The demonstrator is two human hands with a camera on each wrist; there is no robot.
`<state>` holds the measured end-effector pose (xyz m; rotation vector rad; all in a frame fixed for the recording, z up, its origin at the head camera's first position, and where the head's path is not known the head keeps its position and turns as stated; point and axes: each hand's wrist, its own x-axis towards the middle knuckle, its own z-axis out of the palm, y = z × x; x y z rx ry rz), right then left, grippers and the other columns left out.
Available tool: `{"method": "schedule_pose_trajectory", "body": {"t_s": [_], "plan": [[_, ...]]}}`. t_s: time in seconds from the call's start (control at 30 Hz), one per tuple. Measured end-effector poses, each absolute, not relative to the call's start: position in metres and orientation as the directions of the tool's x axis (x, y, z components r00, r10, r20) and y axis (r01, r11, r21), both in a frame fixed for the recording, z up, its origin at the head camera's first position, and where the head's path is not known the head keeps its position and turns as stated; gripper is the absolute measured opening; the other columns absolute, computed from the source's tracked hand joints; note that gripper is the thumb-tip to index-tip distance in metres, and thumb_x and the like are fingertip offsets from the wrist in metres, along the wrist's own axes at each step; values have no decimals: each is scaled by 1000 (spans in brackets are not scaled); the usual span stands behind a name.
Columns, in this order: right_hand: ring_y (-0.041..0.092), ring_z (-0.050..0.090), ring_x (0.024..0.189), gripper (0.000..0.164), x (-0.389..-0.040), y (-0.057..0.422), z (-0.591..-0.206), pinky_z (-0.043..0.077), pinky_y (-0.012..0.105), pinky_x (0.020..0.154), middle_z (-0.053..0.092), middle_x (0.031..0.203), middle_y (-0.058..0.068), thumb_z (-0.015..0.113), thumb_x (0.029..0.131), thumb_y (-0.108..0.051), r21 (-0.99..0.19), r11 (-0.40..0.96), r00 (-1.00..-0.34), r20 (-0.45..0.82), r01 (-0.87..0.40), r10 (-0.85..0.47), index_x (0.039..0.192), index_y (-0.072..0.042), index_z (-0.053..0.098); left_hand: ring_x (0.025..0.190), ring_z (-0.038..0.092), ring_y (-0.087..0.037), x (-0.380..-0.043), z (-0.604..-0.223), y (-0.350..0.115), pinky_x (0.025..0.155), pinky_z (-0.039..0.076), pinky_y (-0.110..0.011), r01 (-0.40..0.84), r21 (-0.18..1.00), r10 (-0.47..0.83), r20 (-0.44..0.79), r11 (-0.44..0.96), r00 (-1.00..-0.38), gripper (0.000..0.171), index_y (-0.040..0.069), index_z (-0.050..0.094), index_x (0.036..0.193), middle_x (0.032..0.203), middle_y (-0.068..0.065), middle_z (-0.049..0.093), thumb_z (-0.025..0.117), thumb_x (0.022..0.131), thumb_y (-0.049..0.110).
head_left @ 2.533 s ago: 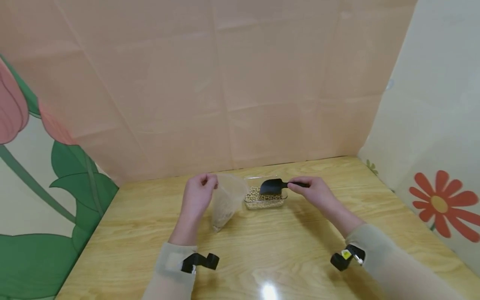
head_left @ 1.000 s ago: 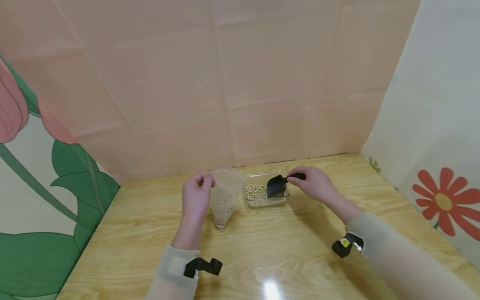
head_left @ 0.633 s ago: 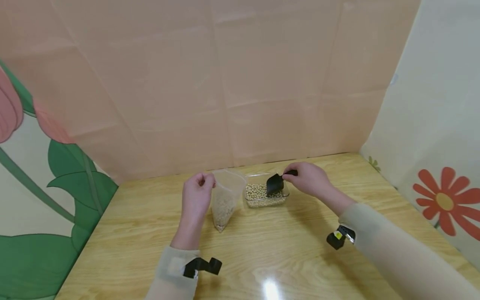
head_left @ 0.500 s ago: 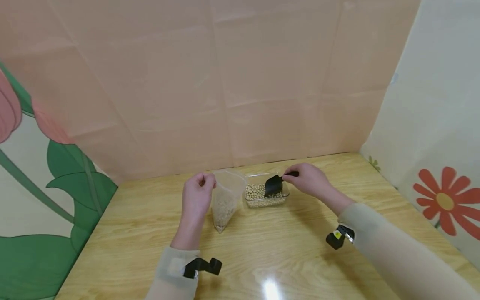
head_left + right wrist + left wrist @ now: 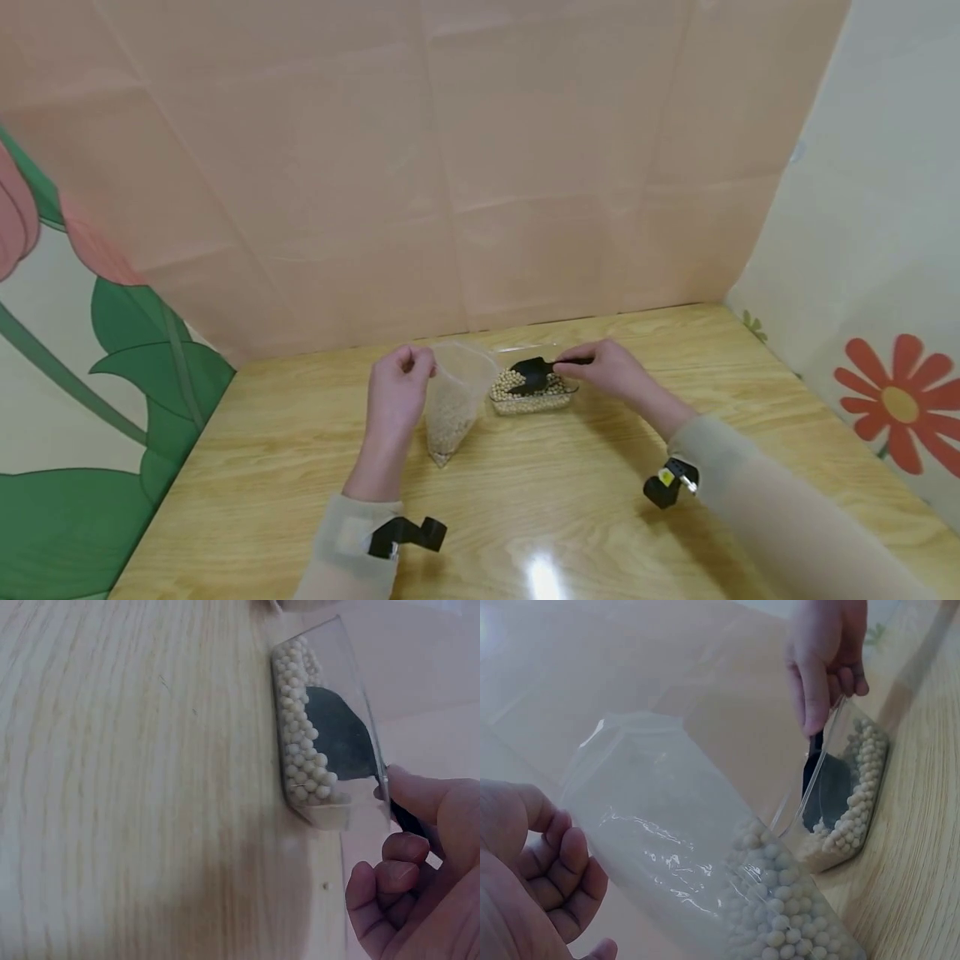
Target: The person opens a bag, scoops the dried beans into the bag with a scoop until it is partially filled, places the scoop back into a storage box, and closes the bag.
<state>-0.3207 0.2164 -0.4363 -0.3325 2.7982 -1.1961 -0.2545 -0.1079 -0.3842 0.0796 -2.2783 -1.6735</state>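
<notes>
My left hand point(image 5: 395, 387) pinches the top edge of a clear plastic bag point(image 5: 453, 400) between thumb and forefinger. The bag hangs with its mouth spread and its lower part filled with pale round beans, as the left wrist view shows on the bag point(image 5: 652, 817). To its right sits a clear rectangular container point(image 5: 532, 408), holding more of the same beans point(image 5: 504, 385). My right hand point(image 5: 611, 371) grips the handle of a small black scoop point(image 5: 534, 373). The blade of the scoop point(image 5: 341, 739) is partly sunk in the beans inside the container.
Everything is on a wood-grain table point(image 5: 525, 500). A pink sheet point(image 5: 450, 167) hangs behind the table's far edge. On the right is a pale wall point(image 5: 862, 208) with a painted red flower. Each sleeve carries a black wrist mount.
The scoop, upright with its blade slanting down into the beans, now lies flatter with its tip farther left. My right hand has shifted slightly left and lower. The left hand holds the bag nearly still.
</notes>
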Motion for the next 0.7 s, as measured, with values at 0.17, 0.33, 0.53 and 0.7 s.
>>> {"method": "schedule_pose_trajectory", "body": {"t_s": [0.17,0.33,0.53,0.7], "plan": [[36,67,125,41,-319,209,-444,50,59,108,73,140,17,76,105,-41,-738,659,-974,-14,-142,-225,134,-13,80,75,50,-22,-253,-383,-108,64,40,-33,137,941,-227,213,310,-950,23,8,71,82,83,-5,65,65,102,16],[34,65,127,44,-320,202,-450,49,59,111,71,144,18,76,105,-44,-734,665,-977,-5,-140,-212,136,-14,79,74,49,-21,-251,-382,-109,64,40,-32,131,945,-227,204,300,-952,22,7,71,83,84,-6,65,65,102,16],[42,60,139,47,-315,199,-453,46,60,116,68,147,21,75,107,-40,-800,590,-980,-12,-111,-201,139,-7,76,71,47,-19,-253,-386,-109,60,38,-30,128,948,-221,197,290,-955,23,6,71,83,84,-6,65,65,104,15],[45,54,145,49,-310,200,-453,42,61,119,64,152,21,74,107,-41,-847,529,-982,-52,-52,-180,143,-8,74,70,45,-19,-253,-386,-108,60,37,-30,139,949,-209,202,281,-957,23,5,70,83,83,-5,64,65,103,14]]}}
